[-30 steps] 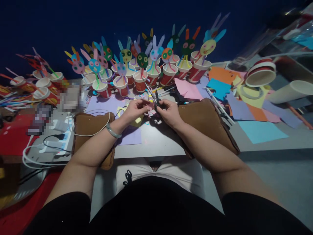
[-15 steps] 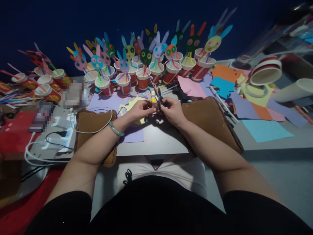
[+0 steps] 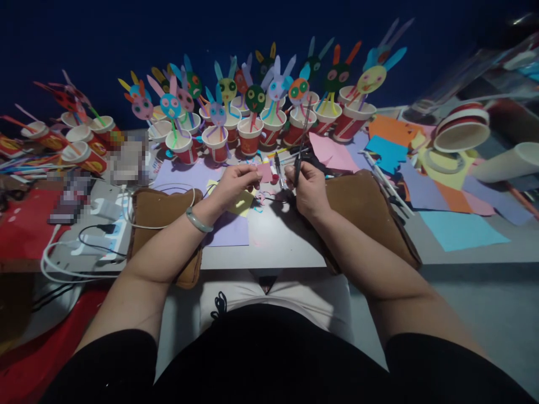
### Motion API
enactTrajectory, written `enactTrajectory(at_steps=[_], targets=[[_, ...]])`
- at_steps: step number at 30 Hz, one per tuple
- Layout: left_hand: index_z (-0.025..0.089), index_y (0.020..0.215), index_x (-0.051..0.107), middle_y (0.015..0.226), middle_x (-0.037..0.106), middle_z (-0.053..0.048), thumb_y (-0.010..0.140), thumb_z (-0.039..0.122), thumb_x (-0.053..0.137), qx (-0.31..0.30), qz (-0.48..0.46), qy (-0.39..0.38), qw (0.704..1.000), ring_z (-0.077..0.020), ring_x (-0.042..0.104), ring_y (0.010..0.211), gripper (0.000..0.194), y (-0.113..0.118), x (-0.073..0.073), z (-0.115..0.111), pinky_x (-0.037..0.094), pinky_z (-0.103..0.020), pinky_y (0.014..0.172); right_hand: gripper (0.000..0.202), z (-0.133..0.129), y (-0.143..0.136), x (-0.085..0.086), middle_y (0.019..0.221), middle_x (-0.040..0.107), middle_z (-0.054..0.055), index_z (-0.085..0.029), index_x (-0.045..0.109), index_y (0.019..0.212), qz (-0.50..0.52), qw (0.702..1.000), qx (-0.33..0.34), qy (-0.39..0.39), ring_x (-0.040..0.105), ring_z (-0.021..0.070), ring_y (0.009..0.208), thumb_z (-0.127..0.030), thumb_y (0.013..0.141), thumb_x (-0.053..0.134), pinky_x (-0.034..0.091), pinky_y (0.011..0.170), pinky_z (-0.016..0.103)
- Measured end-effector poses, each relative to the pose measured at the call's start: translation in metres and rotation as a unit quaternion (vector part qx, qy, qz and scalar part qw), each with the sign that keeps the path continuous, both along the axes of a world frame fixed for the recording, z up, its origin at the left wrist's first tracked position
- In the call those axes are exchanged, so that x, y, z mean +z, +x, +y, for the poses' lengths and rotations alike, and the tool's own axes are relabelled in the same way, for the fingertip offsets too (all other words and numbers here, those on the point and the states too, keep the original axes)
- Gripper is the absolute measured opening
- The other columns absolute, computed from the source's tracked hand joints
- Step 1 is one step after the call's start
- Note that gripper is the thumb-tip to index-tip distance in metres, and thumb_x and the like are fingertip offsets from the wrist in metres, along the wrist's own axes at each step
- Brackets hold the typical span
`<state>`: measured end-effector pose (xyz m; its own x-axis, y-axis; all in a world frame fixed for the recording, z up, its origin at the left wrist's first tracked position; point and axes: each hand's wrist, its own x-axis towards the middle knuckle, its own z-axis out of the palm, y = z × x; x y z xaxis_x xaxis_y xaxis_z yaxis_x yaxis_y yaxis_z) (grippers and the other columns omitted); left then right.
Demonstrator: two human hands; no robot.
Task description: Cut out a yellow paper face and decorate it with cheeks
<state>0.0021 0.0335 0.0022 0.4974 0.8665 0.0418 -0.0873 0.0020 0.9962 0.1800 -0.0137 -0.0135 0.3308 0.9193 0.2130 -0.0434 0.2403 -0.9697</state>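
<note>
Left hand (image 3: 236, 184) pinched edge of small pink paper piece (image 3: 265, 173) between thumb and fingertips, above tabletop. Right hand (image 3: 312, 191) wrapped around handles of black-handled scissors (image 3: 297, 166), apart from paper, blades pointing up and away. Risks, as judged: blades overlapped red-and-white paper cup (image 3: 292, 135) in view, contact unclear; forward swing could knock cup and its orange-faced rabbit (image 3: 298, 90). Piece small, fingertips close to edge: careless snip could nick them. Loose pinch could drop piece among paper scraps (image 3: 264, 197) below.
</note>
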Motion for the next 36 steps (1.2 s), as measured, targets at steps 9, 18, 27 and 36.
enactTrajectory(at_steps=[9,18,27,36], targets=[[0.015,0.075,0.062,0.058,0.063,0.003,0.069,0.027,0.078,0.042,-0.031,-0.017,0.998,-0.0058,0.057,0.049,0.021,0.001,0.002,-0.002,0.036,-0.018,0.046,0.046,-0.011,-0.01,0.0,0.056,0.046,-0.006,-0.02,0.053,0.062,-0.012,0.997,0.076,-0.025,0.036,0.0068,0.052,-0.056,0.069,0.081,0.034,0.047,0.022],[0.014,0.072,0.066,0.059,0.064,0.001,0.071,0.02,0.074,-0.042,0.026,0.006,0.999,-0.0062,0.053,0.048,0.01,0.004,0.001,-0.006,0.038,-0.02,0.047,0.041,-0.013,-0.008,0.002,0.058,0.052,-0.004,-0.02,0.06,0.063,-0.038,0.996,0.072,-0.034,0.043,0.0085,0.056,-0.054,0.068,0.082,0.041,0.053,0.024],[0.014,0.081,0.062,0.069,0.067,0.0,0.063,0.042,0.089,-0.077,0.001,-0.023,0.997,-0.0086,0.06,0.057,0.043,0.006,-0.002,-0.008,0.045,-0.022,0.054,0.042,-0.01,-0.009,-0.003,0.059,0.053,-0.004,-0.021,0.054,0.062,-0.015,0.998,0.057,-0.038,0.047,0.0096,0.057,-0.052,0.067,0.082,0.042,0.054,0.024],[0.016,0.08,0.057,0.058,0.064,0.003,0.071,0.029,0.08,-0.017,0.001,-0.052,0.999,-0.0089,0.063,0.053,0.028,0.004,0.002,-0.005,0.044,-0.019,0.05,0.041,-0.01,-0.01,-0.005,0.056,0.049,-0.007,-0.021,0.052,0.061,0.0,0.998,0.068,-0.02,0.041,0.0074,0.054,-0.045,0.067,0.084,0.041,0.058,0.024]])
